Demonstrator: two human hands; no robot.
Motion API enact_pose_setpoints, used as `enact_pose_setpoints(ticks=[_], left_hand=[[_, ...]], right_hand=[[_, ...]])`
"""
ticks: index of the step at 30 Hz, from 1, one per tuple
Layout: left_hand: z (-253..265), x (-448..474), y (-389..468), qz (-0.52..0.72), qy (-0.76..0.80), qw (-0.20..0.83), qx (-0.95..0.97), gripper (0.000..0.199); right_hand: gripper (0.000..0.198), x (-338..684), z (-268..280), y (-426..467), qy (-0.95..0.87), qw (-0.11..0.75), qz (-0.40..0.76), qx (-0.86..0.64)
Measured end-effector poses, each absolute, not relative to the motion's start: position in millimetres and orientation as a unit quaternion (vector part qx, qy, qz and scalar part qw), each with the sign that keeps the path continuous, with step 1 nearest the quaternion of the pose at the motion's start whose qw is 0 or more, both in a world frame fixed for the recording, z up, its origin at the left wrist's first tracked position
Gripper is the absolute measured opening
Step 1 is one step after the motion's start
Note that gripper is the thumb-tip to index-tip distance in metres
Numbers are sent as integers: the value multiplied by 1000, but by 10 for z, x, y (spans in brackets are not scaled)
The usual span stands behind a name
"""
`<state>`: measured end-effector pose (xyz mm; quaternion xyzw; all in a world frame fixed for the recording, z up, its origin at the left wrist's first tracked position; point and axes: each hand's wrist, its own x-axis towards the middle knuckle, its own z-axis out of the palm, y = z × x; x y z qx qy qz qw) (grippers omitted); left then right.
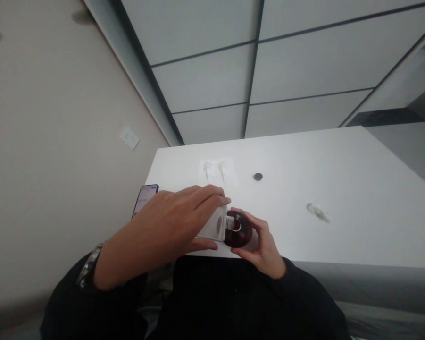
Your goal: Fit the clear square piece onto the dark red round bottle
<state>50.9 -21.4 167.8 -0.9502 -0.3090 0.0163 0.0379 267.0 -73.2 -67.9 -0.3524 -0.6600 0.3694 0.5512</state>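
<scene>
My left hand [180, 215] is closed around a clear, square-sided bottle [212, 226], tipped on its side with its threaded neck pointing right. That neck meets the mouth of a dark brown-red round bottle [237, 240]. Fingers of my right hand [263, 245] wrap the brown bottle from its right side, near the table's front edge. Whether liquid runs between the two bottles cannot be made out. Part of the clear bottle is hidden behind my left hand.
On the white table [286, 156], a dark round cap [258, 176] lies beyond the bottles. Two white pump tops [215, 168] rest at the back. A crumpled translucent piece [318, 212] is at the right, a phone [145, 198] at the left edge. A wall with a socket [129, 138] stands left.
</scene>
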Motion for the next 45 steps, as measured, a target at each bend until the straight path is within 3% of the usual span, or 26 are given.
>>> enact_pose_setpoints(ticks=[38,45], left_hand=[[1680,540,-201,-4,-283,35,-958,67],[1709,563,-208,17,-284,42,-958,57]], right_hand=[[85,2682,-651,-723,-671,550,346,-358],[85,2685,-641,-730,-672,545,351,-358]])
